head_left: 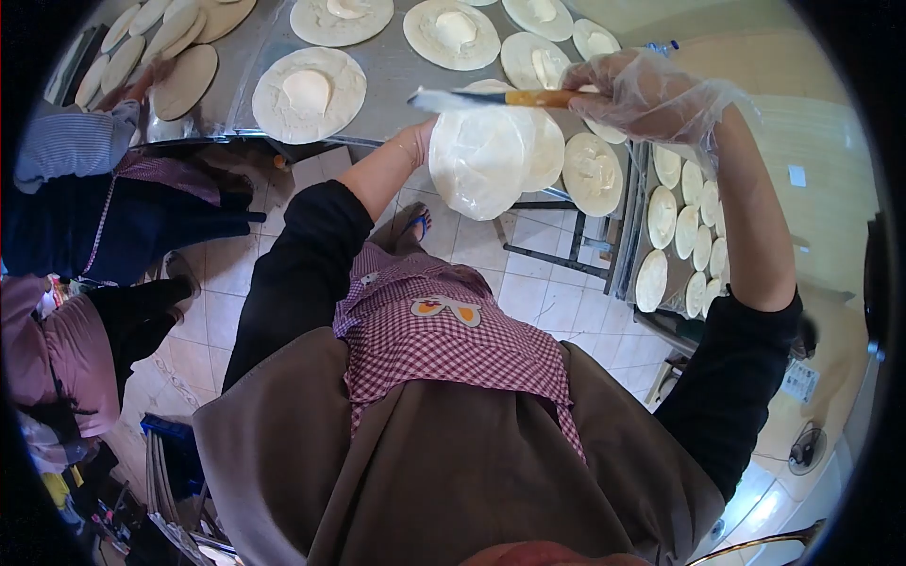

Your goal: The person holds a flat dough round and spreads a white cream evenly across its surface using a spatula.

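Observation:
My right hand (628,92), in a clear plastic glove, is closed round the wooden handle of a spatula (538,97). White cream coats the spatula's blade, which is over a pale round flatbread (479,165). My bare left hand (421,141) grips that flatbread at its left side, its fingers mostly hidden behind it. A shiny white layer covers much of the bread's face. Behind it, partly covered, is another round flatbread (545,151). A further flatbread (593,174) with a white topping lies at the table's edge, right of these.
Several flatbreads with white dollops, such as one flatbread (330,104), lie on the metal table (392,90). To the right, a rack (672,274) carries several smaller rounds. At left, another person's hand (142,85) touches stacked rounds. A second person in pink (71,354) stands nearby.

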Motion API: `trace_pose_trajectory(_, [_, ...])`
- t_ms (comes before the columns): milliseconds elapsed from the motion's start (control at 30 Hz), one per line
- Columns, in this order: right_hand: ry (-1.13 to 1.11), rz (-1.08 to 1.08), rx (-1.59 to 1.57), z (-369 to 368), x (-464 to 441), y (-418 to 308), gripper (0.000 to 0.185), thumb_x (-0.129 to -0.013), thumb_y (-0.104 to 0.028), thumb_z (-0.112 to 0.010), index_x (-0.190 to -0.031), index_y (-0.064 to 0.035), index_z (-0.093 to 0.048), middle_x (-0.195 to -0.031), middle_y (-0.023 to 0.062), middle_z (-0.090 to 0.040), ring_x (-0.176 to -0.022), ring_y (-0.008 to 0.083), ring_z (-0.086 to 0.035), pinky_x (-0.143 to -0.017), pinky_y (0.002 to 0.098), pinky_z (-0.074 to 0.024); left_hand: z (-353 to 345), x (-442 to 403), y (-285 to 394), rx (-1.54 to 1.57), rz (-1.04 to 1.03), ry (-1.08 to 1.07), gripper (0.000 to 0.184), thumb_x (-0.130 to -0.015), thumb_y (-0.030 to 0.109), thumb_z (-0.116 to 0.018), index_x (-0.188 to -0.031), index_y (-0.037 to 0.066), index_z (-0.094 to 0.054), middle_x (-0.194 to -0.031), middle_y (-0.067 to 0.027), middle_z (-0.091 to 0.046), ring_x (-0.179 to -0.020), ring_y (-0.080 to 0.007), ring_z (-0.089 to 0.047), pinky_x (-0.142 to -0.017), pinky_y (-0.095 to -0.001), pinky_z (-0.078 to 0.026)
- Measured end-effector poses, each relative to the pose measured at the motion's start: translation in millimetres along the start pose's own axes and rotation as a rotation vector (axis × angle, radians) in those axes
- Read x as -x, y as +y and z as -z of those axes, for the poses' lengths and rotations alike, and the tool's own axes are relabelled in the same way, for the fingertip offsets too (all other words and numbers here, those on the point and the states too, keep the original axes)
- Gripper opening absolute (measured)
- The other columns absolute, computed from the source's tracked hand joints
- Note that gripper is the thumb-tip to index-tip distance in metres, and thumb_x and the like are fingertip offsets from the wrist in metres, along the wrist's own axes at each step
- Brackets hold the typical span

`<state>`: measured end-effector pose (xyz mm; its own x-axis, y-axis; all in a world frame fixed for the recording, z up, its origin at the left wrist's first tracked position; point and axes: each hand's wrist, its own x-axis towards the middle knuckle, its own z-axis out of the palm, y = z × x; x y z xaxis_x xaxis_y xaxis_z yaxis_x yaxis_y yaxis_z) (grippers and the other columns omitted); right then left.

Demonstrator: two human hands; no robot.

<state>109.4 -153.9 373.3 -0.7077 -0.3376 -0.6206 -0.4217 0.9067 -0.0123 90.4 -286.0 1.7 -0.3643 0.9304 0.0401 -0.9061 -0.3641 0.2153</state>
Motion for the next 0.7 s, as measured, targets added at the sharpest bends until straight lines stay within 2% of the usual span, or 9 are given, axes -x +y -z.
trace_pose_trajectory(133, [-0.102, -0.038, 0.032, 0.5, 5.5, -3.1, 0.038, -0.093, -0.037, -0.053, -0.113, -0.0059, -0.062, -0.092, 0.0135, -0.067, -0.085, 0.0231, -0.063, -0.076, 0.0359, -0.0494, -18.8, 3.0, -2.4, -0.013, -0.148, -0.022, 0.055, -0.092, 0.045, -0.048, -0.127, 0.003, -0.052, -0.126, -0.0147, -0.057, -0.111, -0.0284, -0.058, -0.097, -0.0449, -0.046])
trace_pose_trajectory(233, [0.021, 0.042, -0.045, -1.0, 26.2, 11.9, 0.036, -0.094, -0.037, -0.053, -0.112, -0.0069, -0.062, -0.082, 0.0089, -0.064, -0.076, 0.0169, -0.061, -0.066, 0.0317, -0.0479, -34.7, 7.3, 10.4, -0.03, -0.343, -0.012, 0.057, -0.092, 0.047, -0.047, -0.129, 0.004, -0.05, -0.129, -0.015, -0.055, -0.114, -0.0294, -0.056, -0.099, -0.0459, -0.045])
trace_pose_trajectory(333, [0.057, -0.128, -0.42, -21.1, 49.7, 30.0, 0.035, -0.093, -0.033, -0.057, -0.112, -0.0043, -0.061, -0.073, 0.0028, -0.056, -0.065, 0.011, -0.054, -0.055, 0.0249, -0.041, -53.1, 14.5, 30.9, -0.262, -0.669, 0.05, 0.059, -0.092, 0.048, -0.046, -0.131, 0.004, -0.048, -0.132, -0.0152, -0.052, -0.117, -0.0304, -0.054, -0.101, -0.047, -0.043])
trace_pose_trajectory(400, [0.198, -0.122, -1.126, -52.4, 59.7, 46.9, 0.032, -0.091, -0.025, -0.061, -0.113, -0.0013, -0.06, -0.069, -0.0016, -0.047, -0.058, 0.0072, -0.044, -0.05, 0.0207, -0.0331, -62.6, 18.5, 49.7, -0.53, -0.976, 0.124, 0.06, -0.091, 0.048, -0.046, -0.132, 0.004, -0.047, -0.134, -0.0154, -0.051, -0.119, -0.0311, -0.053, -0.102, -0.0477, -0.042])
trace_pose_trajectory(433, [0.202, -0.112, -1.123, -65.6, 64.9, 53.0, 0.032, -0.091, -0.025, -0.061, -0.113, -0.0013, -0.06, -0.069, -0.0016, -0.047, -0.058, 0.0072, -0.044, -0.05, 0.0207, -0.0331, -74.1, 24.0, 61.2, 0.038, -0.853, 0.118, 0.063, -0.091, 0.051, -0.044, -0.136, 0.006, -0.044, -0.138, -0.0152, -0.047, -0.124, -0.0333, -0.048, -0.105, -0.0497, -0.038])
trace_pose_trajectory(500, [0.261, -0.114, -1.384, -92.7, 73.9, 59.5, 0.031, -0.09, -0.019, -0.063, -0.114, 0.0003, -0.059, -0.069, -0.0036, -0.047, -0.058, 0.0064, -0.043, -0.049, 0.02, -0.0321, -76.7, 34.2, 78.4, 0.094, -0.918, 0.066, 0.062, -0.09, 0.049, -0.046, -0.137, 0.008, -0.043, -0.138, -0.014, -0.048, -0.125, -0.0345, -0.046, -0.108, -0.0517, -0.033])
trace_pose_trajectory(567, [0.284, -0.111, -1.415, -120.5, 81.1, 58.6, 0.03, -0.09, -0.017, -0.062, -0.115, -0.0004, -0.059, -0.069, -0.0034, -0.047, -0.058, 0.0059, -0.043, -0.049, 0.0199, -0.0322, -75.5, 40.9, 94.8, 0.279, -0.884, -0.444, 0.064, -0.088, 0.048, -0.051, -0.136, 0.007, -0.043, -0.14, -0.0133, -0.046, -0.129, -0.0351, -0.041, -0.111, -0.0529, -0.028])
trace_pose_trajectory(600, [0.302, -0.118, -1.444, -134.2, 83.6, 57.2, 0.029, -0.091, -0.015, -0.061, -0.116, -0.0011, -0.058, -0.069, -0.0032, -0.048, -0.059, 0.0054, -0.043, -0.049, 0.0197, -0.0322, -97.0, 43.6, 95.7, 0.021, -1.113, 0.045, 0.066, -0.084, 0.043, -0.056, -0.136, 0.006, -0.043, -0.141, -0.0128, -0.045, -0.131, -0.0341, -0.039, -0.112, -0.0528, -0.024])
trace_pose_trajectory(700, [0.359, -0.175, -1.467, -173.4, 75.3, 34.6, 0.028, -0.091, -0.014, -0.061, -0.116, -0.0018, -0.059, -0.067, -0.0034, -0.047, -0.057, 0.0047, -0.043, -0.047, 0.0199, -0.0319, -102.2, 48.0, 109.4, -0.089, -1.22, 0.076, 0.067, -0.082, 0.042, -0.056, -0.137, 0.007, -0.043, -0.141, -0.0128, -0.044, -0.131, -0.0345, -0.04, -0.112, -0.0533, -0.025])
